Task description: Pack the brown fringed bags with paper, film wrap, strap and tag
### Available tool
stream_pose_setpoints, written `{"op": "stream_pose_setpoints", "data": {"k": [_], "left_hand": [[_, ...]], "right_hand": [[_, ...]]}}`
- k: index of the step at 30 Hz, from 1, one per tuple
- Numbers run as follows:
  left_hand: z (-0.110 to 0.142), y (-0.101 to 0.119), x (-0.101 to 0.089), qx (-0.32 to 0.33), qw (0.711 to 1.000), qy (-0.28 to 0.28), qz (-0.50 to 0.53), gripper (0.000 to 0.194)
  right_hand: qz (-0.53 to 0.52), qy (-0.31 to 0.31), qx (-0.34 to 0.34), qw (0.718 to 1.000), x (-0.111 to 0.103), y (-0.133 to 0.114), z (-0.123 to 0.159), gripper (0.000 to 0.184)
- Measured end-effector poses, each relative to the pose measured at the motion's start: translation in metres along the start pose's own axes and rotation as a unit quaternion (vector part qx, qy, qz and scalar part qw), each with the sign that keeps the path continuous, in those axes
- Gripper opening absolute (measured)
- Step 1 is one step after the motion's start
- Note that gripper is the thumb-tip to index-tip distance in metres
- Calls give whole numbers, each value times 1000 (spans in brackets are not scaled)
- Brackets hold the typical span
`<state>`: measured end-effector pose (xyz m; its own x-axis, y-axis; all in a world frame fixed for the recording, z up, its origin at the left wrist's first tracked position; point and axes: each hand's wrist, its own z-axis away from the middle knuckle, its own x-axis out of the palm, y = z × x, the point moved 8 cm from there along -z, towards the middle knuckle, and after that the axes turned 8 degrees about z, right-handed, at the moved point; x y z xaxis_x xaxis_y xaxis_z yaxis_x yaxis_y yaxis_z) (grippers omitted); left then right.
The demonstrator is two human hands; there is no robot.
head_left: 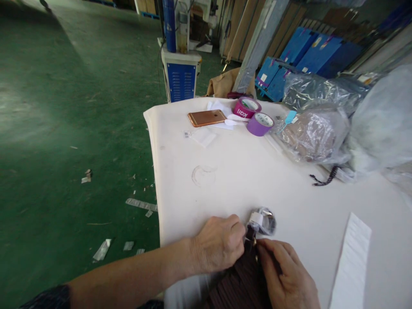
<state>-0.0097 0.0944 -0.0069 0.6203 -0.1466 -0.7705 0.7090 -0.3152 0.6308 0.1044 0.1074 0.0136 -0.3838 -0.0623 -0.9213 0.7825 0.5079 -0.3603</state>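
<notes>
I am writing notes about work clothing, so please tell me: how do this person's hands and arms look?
The left hand and right hand wear no gloves. The left forearm is bare up to a dark, faintly patterned sleeve.

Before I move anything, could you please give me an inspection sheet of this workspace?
Surface: white table, marked by a faint ring.
Things in hand: brown item, pleated; wrapped bundle at its far end, whether attached unclear.
Clutter: phone, pink tape, purple tape, spoon, white strip, bagged goods.
Hands: left hand closed on the brown item; right hand at its edge, grip unclear.
Cables: thin dark line beside the cabinet, possibly one.
Surroundings: green floor with scraps; blue boxes behind.
</notes>
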Motion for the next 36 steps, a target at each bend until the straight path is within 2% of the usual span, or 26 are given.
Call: {"op": "stream_pose_setpoints", "data": {"k": [4, 10, 15, 23, 26, 31, 34, 36], "left_hand": [[-1, -2, -3, -27, 999, 5, 21, 10], [-4, 8, 2, 25, 999, -32, -26, 14], [-3, 8, 6, 38, 998, -41, -27, 10], [-2, 7, 2, 25, 999, 0, -36, 12], [-1, 2, 0, -8, 1000, 12, -27, 9], [2, -3, -1, -33, 999, 33, -7, 6], [8, -4, -6, -20, 997, 63, -28, 8], [13, -6, -14, -19, 994, 95, -45, 9]], "right_hand": [[4, -3, 2, 1000, 0, -1, 0, 17], [-11, -3, 9, 1000, 1, -1, 0, 20], [-10, -8, 10, 1000, 2, 0, 0, 20], [46, 48, -6, 998, -5, -4, 2, 20], [56, 58, -37, 996, -5, -12, 3, 22], [116, 21, -96, 988, 6, -29, 3, 32], [113, -6, -83, 990, 10, -29, 0, 28], [100, -2, -61, 993, 9, -26, -2, 25]]}}
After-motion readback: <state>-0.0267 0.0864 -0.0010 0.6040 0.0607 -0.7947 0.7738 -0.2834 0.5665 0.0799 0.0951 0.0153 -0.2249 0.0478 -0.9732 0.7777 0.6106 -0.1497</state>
